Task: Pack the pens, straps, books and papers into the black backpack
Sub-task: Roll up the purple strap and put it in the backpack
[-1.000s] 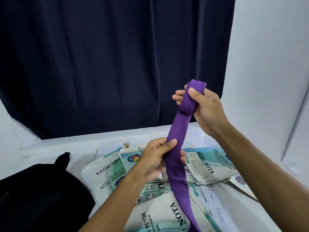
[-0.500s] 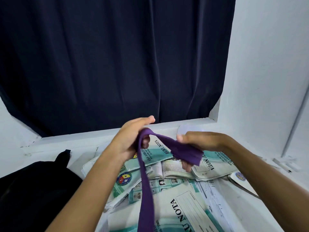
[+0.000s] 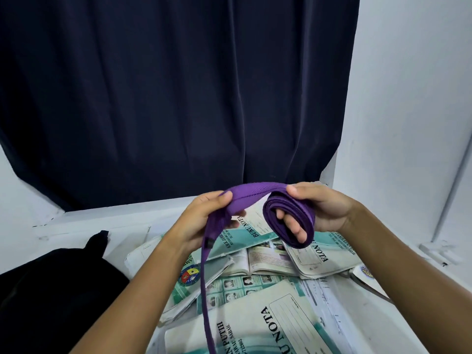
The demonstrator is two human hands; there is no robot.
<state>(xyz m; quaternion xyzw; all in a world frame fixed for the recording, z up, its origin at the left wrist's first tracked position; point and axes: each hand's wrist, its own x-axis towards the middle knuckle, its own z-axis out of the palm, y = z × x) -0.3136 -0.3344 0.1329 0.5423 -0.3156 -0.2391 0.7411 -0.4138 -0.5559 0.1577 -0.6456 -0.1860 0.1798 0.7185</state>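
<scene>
A purple strap (image 3: 255, 194) is held up over the table between both hands. My right hand (image 3: 321, 210) holds a rolled coil of it, with fingers through the loops and the thumb on top. My left hand (image 3: 201, 221) pinches the strap's free length, which hangs down past the bottom edge. Under the hands lie several green-and-white "Buku Nota" books (image 3: 286, 318) and an open book (image 3: 265, 259). The black backpack (image 3: 51, 297) lies at the lower left, away from both hands. I see no pens.
A dark navy curtain (image 3: 166, 98) hangs behind the white table (image 3: 76, 226). A white wall (image 3: 408, 123) closes the right side. Loose printed papers (image 3: 327, 295) lie beside the books at the right.
The strap has gone from stretched upright to wound in a coil round my right hand's fingers. Both hands came down and level, with the left feeding the free length.
</scene>
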